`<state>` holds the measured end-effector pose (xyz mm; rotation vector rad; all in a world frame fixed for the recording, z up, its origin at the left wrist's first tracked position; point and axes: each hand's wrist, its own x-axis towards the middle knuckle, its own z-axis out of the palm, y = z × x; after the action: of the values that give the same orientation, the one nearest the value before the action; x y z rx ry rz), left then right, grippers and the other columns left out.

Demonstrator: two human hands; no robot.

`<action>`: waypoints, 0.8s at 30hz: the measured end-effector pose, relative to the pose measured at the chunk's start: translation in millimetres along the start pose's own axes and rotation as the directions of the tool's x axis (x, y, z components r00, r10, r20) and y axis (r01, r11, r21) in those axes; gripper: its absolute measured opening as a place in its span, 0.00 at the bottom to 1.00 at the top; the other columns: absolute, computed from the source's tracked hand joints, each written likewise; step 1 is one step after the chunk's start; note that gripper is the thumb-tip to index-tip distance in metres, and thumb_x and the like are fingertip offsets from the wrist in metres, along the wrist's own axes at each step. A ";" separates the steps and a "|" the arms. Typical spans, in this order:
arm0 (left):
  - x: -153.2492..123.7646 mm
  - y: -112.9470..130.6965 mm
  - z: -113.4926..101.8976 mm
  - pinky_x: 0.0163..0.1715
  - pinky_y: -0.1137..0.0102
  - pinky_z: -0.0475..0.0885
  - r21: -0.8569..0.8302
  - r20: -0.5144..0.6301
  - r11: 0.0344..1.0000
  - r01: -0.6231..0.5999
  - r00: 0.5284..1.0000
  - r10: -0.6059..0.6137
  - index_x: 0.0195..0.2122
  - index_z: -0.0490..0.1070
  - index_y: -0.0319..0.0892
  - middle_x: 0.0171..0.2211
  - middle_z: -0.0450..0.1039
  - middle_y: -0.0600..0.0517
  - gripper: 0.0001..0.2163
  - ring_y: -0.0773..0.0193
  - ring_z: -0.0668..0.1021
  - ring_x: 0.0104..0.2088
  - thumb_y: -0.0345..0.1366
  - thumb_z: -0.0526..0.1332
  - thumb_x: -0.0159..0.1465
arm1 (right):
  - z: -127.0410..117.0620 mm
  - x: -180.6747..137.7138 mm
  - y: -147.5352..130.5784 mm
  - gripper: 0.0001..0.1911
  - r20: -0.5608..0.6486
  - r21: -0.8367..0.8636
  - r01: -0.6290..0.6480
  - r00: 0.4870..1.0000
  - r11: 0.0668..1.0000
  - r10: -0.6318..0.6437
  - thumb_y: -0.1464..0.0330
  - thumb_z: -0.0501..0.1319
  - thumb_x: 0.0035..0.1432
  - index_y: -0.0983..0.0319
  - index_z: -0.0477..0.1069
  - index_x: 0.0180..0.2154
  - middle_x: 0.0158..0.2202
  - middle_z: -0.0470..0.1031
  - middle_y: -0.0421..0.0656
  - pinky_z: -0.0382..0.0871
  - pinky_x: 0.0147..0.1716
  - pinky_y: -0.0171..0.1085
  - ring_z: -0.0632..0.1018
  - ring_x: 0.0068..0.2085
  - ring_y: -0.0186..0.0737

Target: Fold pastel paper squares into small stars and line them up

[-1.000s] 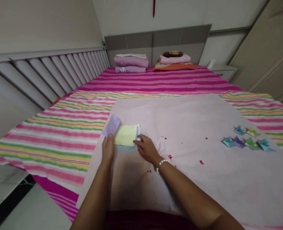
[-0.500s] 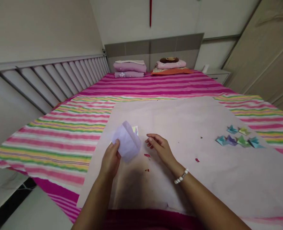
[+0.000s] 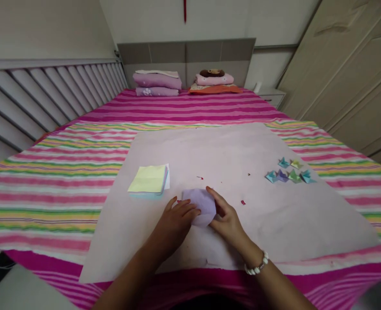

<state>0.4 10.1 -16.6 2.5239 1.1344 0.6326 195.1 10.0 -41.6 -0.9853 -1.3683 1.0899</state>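
A sheet of light purple paper (image 3: 201, 202) is held between my two hands over the white ground sheet, its lower edge curved. My left hand (image 3: 179, 219) lies across the paper's left part with its fingers on the near face; the thumb is hidden. On the right side, my right hand (image 3: 225, 217) grips the paper's edge between fingers and thumb, and a white beaded bracelet (image 3: 256, 265) circles that wrist. To the left of my hands rests a stack of coloured paper squares (image 3: 148, 178), pale yellow on top.
Several small folded paper figures (image 3: 287, 173) in blue, green, yellow and purple sit at the right. Red scraps (image 3: 243, 202) lie scattered on the white ground sheet (image 3: 113, 241). Beyond are folded bedding piles (image 3: 156, 82), a headboard (image 3: 219, 54) and a slatted rail (image 3: 64, 90) at left.
My left hand has carried the purple paper rightward, away from the stack, which now shows fully. My right hand has closed on the paper's right edge. The view has shifted.
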 end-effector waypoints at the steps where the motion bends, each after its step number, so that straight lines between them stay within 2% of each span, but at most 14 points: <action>1: -0.8 0.6 0.8 0.60 0.46 0.54 -0.014 -0.014 1.000 -0.010 1.000 0.010 0.50 0.71 0.50 0.50 0.76 0.46 0.19 0.53 0.72 0.56 0.24 0.53 0.62 | -1.3 -2.5 -0.2 0.37 -0.025 -0.030 0.024 0.999 0.999 -0.025 0.71 0.70 0.45 0.54 0.66 0.58 0.58 0.69 0.47 0.72 0.49 0.45 0.75 0.52 0.48; 4: -1.7 4.2 -0.9 0.61 0.47 0.52 -0.043 -0.035 0.999 -0.018 0.999 0.016 0.50 0.72 0.50 0.49 0.76 0.47 0.20 0.53 0.73 0.55 0.24 0.53 0.62 | -3.8 -8.1 -3.5 0.32 -0.042 -0.143 0.105 0.993 0.984 -0.112 0.72 0.67 0.48 0.53 0.69 0.56 0.55 0.73 0.46 0.72 0.49 0.47 0.76 0.51 0.49; 6: -2.1 5.9 -5.8 0.62 0.48 0.50 -0.057 -0.052 0.998 -0.021 0.998 0.018 0.51 0.71 0.51 0.51 0.76 0.48 0.21 0.53 0.72 0.56 0.23 0.55 0.61 | -5.6 -10.5 -8.1 0.23 0.011 -0.198 0.169 0.985 0.966 -0.170 0.74 0.65 0.50 0.53 0.75 0.49 0.47 0.78 0.45 0.72 0.47 0.46 0.77 0.47 0.48; 8: -3.5 5.4 -13.1 0.63 0.49 0.49 -0.080 -0.124 0.997 -0.013 0.992 0.003 0.54 0.69 0.53 0.55 0.72 0.48 0.22 0.51 0.69 0.59 0.26 0.60 0.59 | -8.0 -11.6 -13.2 0.15 0.025 -0.183 0.190 0.982 0.965 -0.188 0.75 0.63 0.51 0.54 0.79 0.40 0.40 0.80 0.44 0.73 0.44 0.45 0.79 0.42 0.46; 10: -6.5 2.6 -20.7 0.63 0.51 0.50 -0.137 -0.274 0.990 0.042 0.958 -0.079 0.57 0.67 0.53 0.60 0.66 0.47 0.27 0.48 0.64 0.62 0.32 0.67 0.55 | -11.0 -11.5 -16.9 0.11 -0.034 -0.108 0.158 0.986 0.981 -0.163 0.74 0.63 0.51 0.55 0.80 0.35 0.36 0.80 0.43 0.74 0.39 0.43 0.79 0.38 0.44; 12: -10.7 -0.9 -25.3 0.63 0.51 0.50 -0.279 -0.393 0.948 0.150 0.883 -0.256 0.60 0.61 0.53 0.65 0.58 0.46 0.37 0.45 0.59 0.65 0.36 0.72 0.49 | -13.5 -10.6 -17.6 0.08 -0.115 -0.015 0.099 0.988 0.995 -0.100 0.72 0.66 0.49 0.55 0.79 0.33 0.34 0.79 0.42 0.73 0.34 0.39 0.78 0.34 0.41; 14: -14.7 -3.0 -24.7 0.62 0.51 0.53 -0.515 -0.362 0.823 0.242 0.809 -0.464 0.62 0.58 0.53 0.66 0.54 0.45 0.43 0.44 0.58 0.65 0.37 0.74 0.45 | -14.2 -9.5 -15.0 0.06 -0.168 0.080 0.035 0.986 0.996 -0.021 0.69 0.69 0.47 0.56 0.79 0.32 0.31 0.79 0.41 0.72 0.30 0.37 0.77 0.31 0.39; 16: -16.9 -2.6 -19.3 0.59 0.51 0.60 -0.781 -0.213 0.575 0.243 0.762 -0.612 0.64 0.55 0.54 0.65 0.55 0.43 0.46 0.44 0.65 0.61 0.37 0.74 0.45 | -11.9 -8.8 -10.5 0.07 -0.179 0.183 -0.032 0.982 0.982 0.065 0.66 0.71 0.46 0.57 0.78 0.31 0.30 0.79 0.41 0.72 0.31 0.36 0.77 0.31 0.38; 18: -16.6 -0.1 -11.8 0.52 0.53 0.68 -0.939 -0.055 0.292 0.182 0.759 -0.649 0.65 0.52 0.53 0.62 0.60 0.39 0.47 0.45 0.73 0.55 0.35 0.74 0.46 | -6.7 -8.9 -6.8 0.08 -0.157 0.275 -0.102 0.976 0.956 0.149 0.64 0.71 0.46 0.58 0.78 0.30 0.28 0.79 0.41 0.73 0.32 0.37 0.78 0.30 0.38; 19: -15.5 1.4 -8.4 0.50 0.55 0.71 -0.965 0.006 0.196 0.175 0.762 -0.648 0.64 0.54 0.50 0.59 0.66 0.39 0.45 0.47 0.76 0.51 0.34 0.73 0.46 | -3.4 -9.0 -5.9 0.09 -0.142 0.304 -0.135 0.972 0.943 0.185 0.63 0.72 0.45 0.59 0.77 0.30 0.27 0.79 0.41 0.73 0.33 0.37 0.78 0.29 0.38; 21: -12.4 3.7 -3.3 0.45 0.62 0.73 -0.978 0.084 0.087 0.189 0.741 -0.666 0.62 0.60 0.45 0.47 0.76 0.42 0.38 0.55 0.79 0.44 0.34 0.72 0.49 | 3.0 -9.1 -6.7 0.10 -0.109 0.334 -0.190 0.965 0.923 0.238 0.63 0.72 0.45 0.60 0.76 0.29 0.26 0.79 0.41 0.73 0.33 0.37 0.78 0.28 0.38; 24: -7.1 4.7 0.0 0.42 0.68 0.73 -0.987 0.054 0.065 0.150 0.676 -0.735 0.59 0.63 0.44 0.35 0.79 0.51 0.33 0.64 0.80 0.36 0.33 0.70 0.52 | 9.5 -6.9 -12.4 0.14 -0.105 0.369 -0.219 0.956 0.903 0.275 0.64 0.73 0.41 0.60 0.75 0.31 0.28 0.80 0.42 0.74 0.31 0.37 0.80 0.29 0.39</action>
<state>-0.9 1.7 -16.4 0.7703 1.0578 1.2810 186.4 -0.4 -31.2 -0.9673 -0.8932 1.3651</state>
